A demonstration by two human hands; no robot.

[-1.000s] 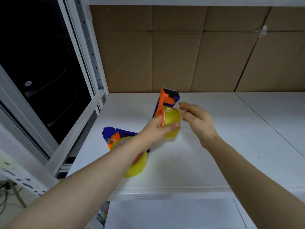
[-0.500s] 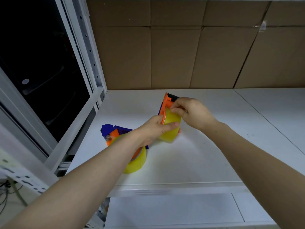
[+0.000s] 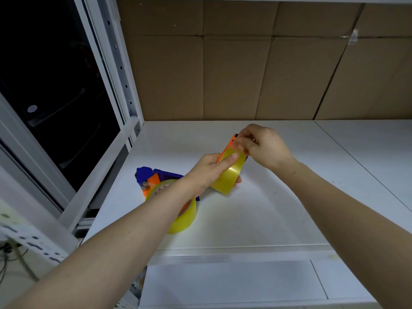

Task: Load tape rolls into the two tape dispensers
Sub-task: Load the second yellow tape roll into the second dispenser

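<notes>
Centre frame: left hand point(image 3: 210, 172) grips translucent yellow tape roll point(image 3: 229, 178) on orange-and-blue plastic dispenser point(image 3: 229, 144), right hand point(image 3: 264, 148) pinches its free end; recommend a straight draw, roll steadied

Even bright light, soft shadows, wide-angle bending, blurred near edge.

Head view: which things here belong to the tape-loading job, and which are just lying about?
Job: held tape roll, orange dispenser behind it, left hand gripping the roll, right hand pinching its loose end, second dispenser and second tape roll on the shelf.
Lying about: cardboard panels, shelf upright, tape scrap on the cardboard.
</notes>
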